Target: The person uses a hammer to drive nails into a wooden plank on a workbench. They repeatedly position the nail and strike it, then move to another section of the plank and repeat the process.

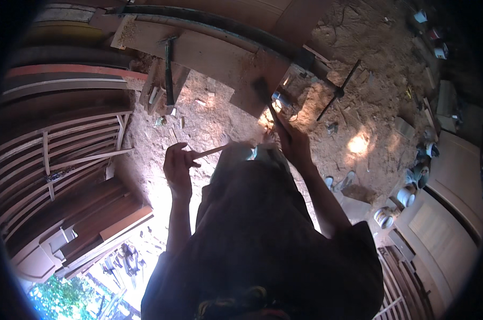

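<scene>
My left hand (pixel 178 162) is closed around one end of a thin, pale wooden strip (pixel 209 152). The strip points right, toward my knees. Ahead of my lap on the right, my right hand (pixel 296 143) grips a dark-handled tool (pixel 273 110). Its blocky dark head is smeared, so I cannot tell whether it is a hammer or a brush. That head is over the near end of a brown board (pixel 247 96). A hammer (pixel 169 72) with a dark handle lies to the left, its head on a long plank (pixel 199 56).
Wood chips and offcuts litter the sandy ground (pixel 209 114). A dark cross-shaped metal tool (pixel 338 93) lies at the right. Slatted wooden frames (pixel 47 154) stand on the left. Pale door panels (pixel 439 226) and several small containers (pixel 406 197) line the right side.
</scene>
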Motion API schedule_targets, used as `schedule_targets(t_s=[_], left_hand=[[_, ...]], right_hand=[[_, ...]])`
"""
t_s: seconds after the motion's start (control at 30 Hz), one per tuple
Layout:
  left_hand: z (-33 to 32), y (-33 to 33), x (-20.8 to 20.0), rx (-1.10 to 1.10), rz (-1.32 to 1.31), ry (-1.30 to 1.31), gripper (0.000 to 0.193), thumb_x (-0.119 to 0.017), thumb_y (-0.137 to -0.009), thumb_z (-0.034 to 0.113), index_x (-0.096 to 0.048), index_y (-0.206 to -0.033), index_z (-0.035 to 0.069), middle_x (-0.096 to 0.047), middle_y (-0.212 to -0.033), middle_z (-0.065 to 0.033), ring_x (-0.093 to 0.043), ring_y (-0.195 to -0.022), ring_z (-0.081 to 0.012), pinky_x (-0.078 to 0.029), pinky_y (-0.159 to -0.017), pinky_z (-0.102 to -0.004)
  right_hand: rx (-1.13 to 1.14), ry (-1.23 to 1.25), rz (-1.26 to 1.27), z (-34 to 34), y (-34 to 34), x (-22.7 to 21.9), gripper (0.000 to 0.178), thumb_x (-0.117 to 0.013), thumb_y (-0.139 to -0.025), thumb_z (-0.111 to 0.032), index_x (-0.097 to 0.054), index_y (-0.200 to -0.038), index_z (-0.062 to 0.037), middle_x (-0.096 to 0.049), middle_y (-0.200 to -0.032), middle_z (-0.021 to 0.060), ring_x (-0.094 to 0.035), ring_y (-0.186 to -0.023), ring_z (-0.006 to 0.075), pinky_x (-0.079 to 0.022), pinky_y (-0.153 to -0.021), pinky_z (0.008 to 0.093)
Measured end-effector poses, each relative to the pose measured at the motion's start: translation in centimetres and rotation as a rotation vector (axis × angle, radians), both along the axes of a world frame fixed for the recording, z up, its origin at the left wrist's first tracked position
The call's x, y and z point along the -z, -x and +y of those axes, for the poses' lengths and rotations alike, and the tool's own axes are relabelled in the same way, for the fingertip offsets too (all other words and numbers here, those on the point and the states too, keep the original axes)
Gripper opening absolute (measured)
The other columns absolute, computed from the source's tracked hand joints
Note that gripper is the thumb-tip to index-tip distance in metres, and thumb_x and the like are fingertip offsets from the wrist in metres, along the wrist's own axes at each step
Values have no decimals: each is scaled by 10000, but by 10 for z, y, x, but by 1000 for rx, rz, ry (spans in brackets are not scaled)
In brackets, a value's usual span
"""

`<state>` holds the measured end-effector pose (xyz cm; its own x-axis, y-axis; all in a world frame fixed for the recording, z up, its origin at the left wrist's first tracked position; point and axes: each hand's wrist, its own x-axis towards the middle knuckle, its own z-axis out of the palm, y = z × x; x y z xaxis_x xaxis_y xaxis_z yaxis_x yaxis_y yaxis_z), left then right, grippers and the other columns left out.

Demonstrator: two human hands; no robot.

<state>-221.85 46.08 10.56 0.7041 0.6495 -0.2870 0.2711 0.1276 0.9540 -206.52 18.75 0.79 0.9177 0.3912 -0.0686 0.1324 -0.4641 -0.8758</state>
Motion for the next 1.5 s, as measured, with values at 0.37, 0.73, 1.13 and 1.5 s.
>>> schedule_targets(t_s=[0.37,0.73,1.13,1.5], left_hand=[[33,41,21,511,507,431,392,-606,-1012,120,-561,-1360,-55,-651,-1267,-167,-674,-1137,-245,-635,-798,-343],[38,76,47,667,638,278,329,-596,-1002,99,-631,-1316,7,-707,-975,-65,-680,-796,-136,-592,-718,-297],[29,95,70,5,511,81,212,-573,-1037,214,-709,-1096,63,-617,-756,5,-509,-564,-44,-397,-471,-224],[94,-21,179,-163,228,-115,203,-600,-1020,256,-667,-1092,80,-690,-853,-91,-652,-625,-150,-510,-507,-325]], right_hand=[[32,88,76,7,-30,-5,387,-611,-1014,-170,-603,-1399,-136,-723,-1148,188,-732,-1017,315,-569,-804,372],[-50,-20,64,-6,-7,-1,414,-608,-1011,-176,-574,-1421,-130,-706,-1101,249,-720,-1009,353,-560,-790,398],[-130,54,201,-25,-1,4,452,-618,-1009,-290,-578,-1399,-64,-738,-1097,197,-729,-1018,307,-558,-829,411],[-130,98,62,-2,-33,-36,476,-645,-1006,-350,-618,-1348,-19,-690,-853,87,-605,-736,118,-479,-654,303]])
